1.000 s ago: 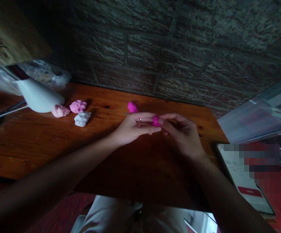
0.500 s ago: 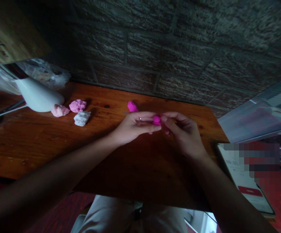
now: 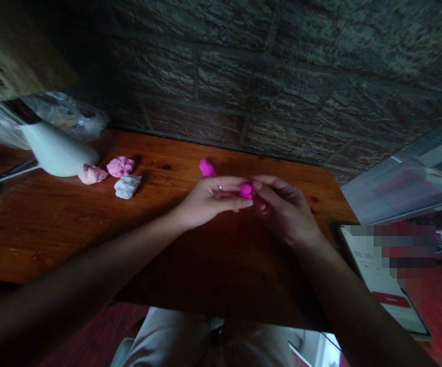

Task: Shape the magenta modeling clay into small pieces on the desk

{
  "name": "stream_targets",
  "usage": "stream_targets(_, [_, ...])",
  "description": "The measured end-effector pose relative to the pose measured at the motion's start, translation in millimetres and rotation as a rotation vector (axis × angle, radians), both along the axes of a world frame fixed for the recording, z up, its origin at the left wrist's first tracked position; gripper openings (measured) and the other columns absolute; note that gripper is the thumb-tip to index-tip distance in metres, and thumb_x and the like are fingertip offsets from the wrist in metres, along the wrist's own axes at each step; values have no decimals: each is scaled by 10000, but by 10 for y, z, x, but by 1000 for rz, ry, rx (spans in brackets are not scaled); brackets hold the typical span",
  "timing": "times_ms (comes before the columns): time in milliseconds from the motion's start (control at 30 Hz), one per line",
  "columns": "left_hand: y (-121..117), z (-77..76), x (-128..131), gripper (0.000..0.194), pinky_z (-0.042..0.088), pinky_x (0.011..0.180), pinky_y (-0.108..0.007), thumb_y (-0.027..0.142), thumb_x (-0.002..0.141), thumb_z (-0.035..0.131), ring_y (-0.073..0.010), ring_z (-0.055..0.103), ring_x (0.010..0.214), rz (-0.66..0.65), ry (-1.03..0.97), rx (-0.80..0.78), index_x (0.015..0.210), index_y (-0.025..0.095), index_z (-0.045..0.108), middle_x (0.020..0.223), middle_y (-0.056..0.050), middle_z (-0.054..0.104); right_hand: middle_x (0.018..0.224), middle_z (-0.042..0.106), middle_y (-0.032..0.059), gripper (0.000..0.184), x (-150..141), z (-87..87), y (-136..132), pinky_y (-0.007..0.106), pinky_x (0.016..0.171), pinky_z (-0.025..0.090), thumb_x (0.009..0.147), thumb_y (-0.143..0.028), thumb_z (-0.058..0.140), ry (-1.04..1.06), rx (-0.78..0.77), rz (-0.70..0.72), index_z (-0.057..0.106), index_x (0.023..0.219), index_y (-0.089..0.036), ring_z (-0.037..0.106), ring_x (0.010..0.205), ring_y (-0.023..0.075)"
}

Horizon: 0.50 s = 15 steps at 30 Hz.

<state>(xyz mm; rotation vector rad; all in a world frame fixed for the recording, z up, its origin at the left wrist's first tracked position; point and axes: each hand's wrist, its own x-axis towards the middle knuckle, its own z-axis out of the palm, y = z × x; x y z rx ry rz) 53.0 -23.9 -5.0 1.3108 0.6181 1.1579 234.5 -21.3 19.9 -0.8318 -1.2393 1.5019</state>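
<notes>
Between the thumb and fingers of my left hand is a small bright pink piece of modelling clay. The fingers of my right hand are pinched together at the clay's right edge, thumb against forefinger, partly hiding what they grip. Just behind my left fingers a larger lump of the same bright pink clay lies on the wooden table. Farther left sit a light pink lump, a paler pink lump and a white lump, close to one another.
A white lamp base with a brown shade stands at the left, beside crumpled clear plastic. A stone-patterned wall closes off the back. A phone or tablet with a lit screen lies at the right.
Both hands keep nearly the same place and grip on the pink clay. The view has shifted very slightly, and the lit screen shows different content.
</notes>
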Motion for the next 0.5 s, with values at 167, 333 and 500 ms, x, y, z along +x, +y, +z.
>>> stream_targets(167, [6,-14,-1,396,594,888,-335,271,735,903,-221,764,974,2,3,9,1097,150,794,1104,-106,807,640,654,-47,272,-1,-3,4,211,487,377,681,-385,929,13,-14,10,793,860,-233,485,536,70])
stream_targets(333, [-1,1,-2,377,585,913,-358,265,743,899,-227,763,981,1,23,0,1088,153,793,1101,-106,805,633,649,-47,274,-10,0,-1,208,484,382,686,-408,922,16,-30,6,787,844,-229,485,534,69])
stream_targets(500, [3,-4,-4,366,589,903,-357,267,745,895,-226,760,987,-4,20,17,1079,157,793,1093,-104,805,648,653,-48,293,-13,-5,-3,216,492,395,661,-401,930,-17,-39,-11,779,854,-240,488,545,78])
